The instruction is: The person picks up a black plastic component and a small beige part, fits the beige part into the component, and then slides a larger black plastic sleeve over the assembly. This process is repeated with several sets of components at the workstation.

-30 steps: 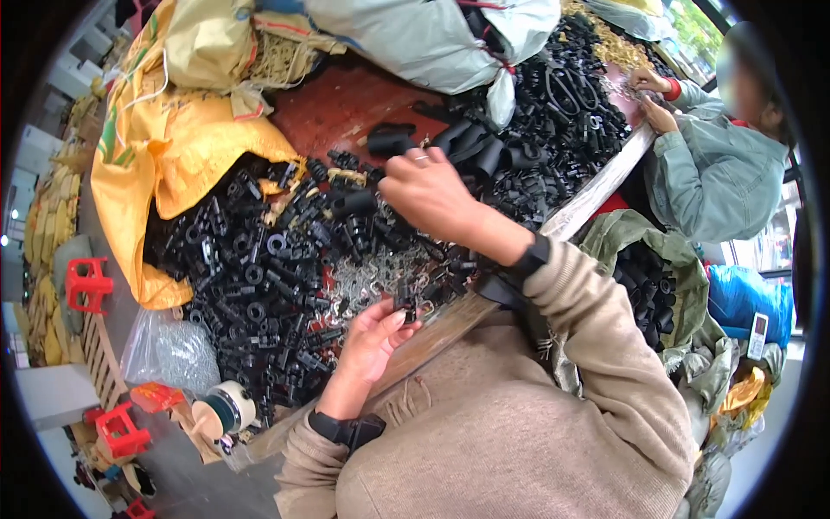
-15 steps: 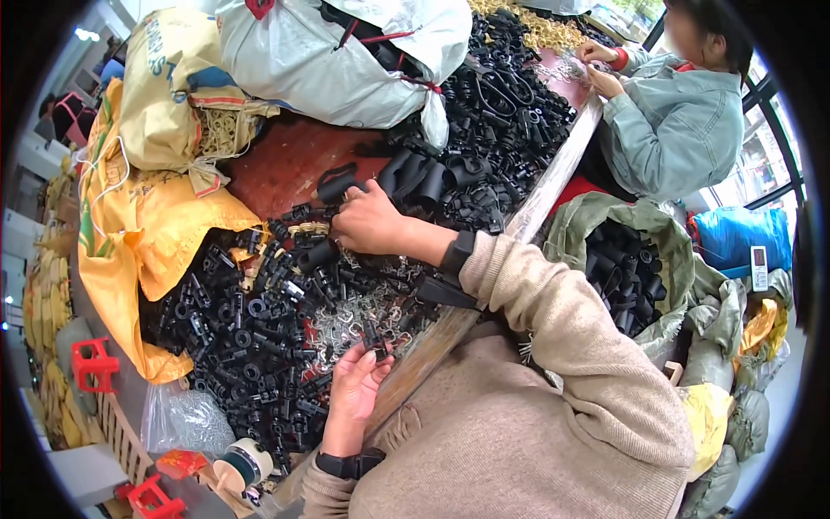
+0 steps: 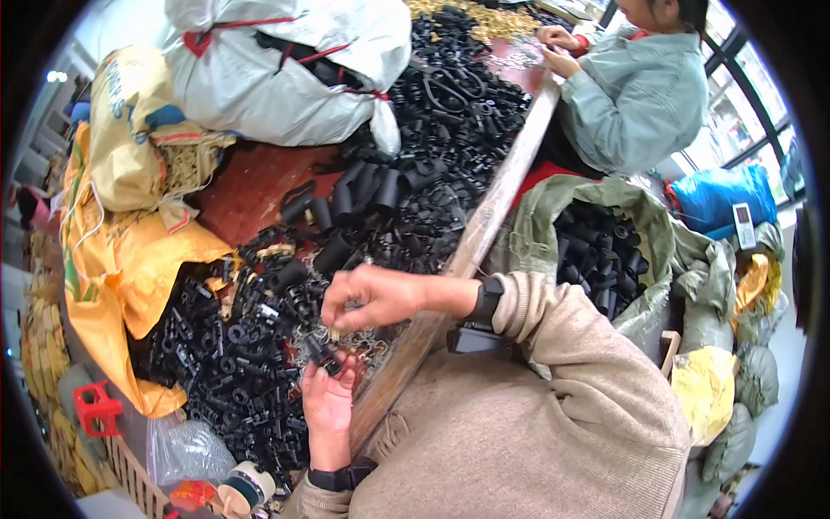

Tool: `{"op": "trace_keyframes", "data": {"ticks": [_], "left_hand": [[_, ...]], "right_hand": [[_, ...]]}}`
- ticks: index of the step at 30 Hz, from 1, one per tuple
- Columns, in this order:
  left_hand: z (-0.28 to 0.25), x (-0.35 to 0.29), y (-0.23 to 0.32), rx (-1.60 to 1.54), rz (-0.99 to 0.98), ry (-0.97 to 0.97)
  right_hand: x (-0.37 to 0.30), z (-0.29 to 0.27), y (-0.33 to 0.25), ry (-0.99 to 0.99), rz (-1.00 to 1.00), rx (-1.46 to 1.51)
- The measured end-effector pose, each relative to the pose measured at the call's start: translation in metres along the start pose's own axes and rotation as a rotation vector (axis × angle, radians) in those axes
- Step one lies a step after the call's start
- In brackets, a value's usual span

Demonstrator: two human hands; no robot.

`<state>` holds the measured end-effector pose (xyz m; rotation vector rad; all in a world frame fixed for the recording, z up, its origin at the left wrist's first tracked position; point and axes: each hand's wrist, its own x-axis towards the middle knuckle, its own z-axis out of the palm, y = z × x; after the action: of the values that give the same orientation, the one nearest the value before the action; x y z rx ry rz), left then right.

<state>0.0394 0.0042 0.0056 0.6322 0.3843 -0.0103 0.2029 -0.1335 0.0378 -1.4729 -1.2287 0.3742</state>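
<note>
My left hand (image 3: 328, 405) is closed around a small black plastic fitting (image 3: 323, 356), held upright and tilted between thumb and fingers. Just above it is my right hand (image 3: 373, 298), its fingers pinched together and pointing down towards the fitting. A tiny pale bit shows at the right fingertips, too small to name. Both hands are over a table heaped with small black plastic parts (image 3: 229, 363). Shiny metal hooks (image 3: 373, 344) lie partly hidden beneath my right hand.
A wooden rail (image 3: 471, 246) edges the table. Black tube pieces (image 3: 365, 186) lie beyond my hands. A green sack of black parts (image 3: 653, 203) stands right, with a white sack (image 3: 294, 95) and yellow sack (image 3: 143, 285) left. A co-worker (image 3: 640, 99) handles small pieces opposite.
My right hand has come back from the black tube pieces to just above my left hand. The left hand still holds the fitting. The whole view has shifted slightly.
</note>
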Motion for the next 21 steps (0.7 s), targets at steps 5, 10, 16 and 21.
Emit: {"op": "trace_keyframes", "data": {"ticks": [5, 10, 16, 21], "left_hand": [[0.001, -0.004, -0.005, -0.084, 0.079, -0.024], [-0.008, -0.013, -0.008, -0.099, 0.104, -0.040], [0.003, -0.011, -0.005, -0.004, 0.049, -0.049], [0.004, -0.012, 0.002, 0.105, -0.076, -0.030]], "right_hand": [[-0.025, 0.027, 0.005, -0.162, 0.181, 0.368], [-0.029, 0.034, -0.007, -0.137, 0.035, 0.081], [-0.032, 0.025, -0.013, -0.084, -0.071, -0.306], [-0.023, 0.005, -0.023, -0.063, 0.052, -0.125]]}}
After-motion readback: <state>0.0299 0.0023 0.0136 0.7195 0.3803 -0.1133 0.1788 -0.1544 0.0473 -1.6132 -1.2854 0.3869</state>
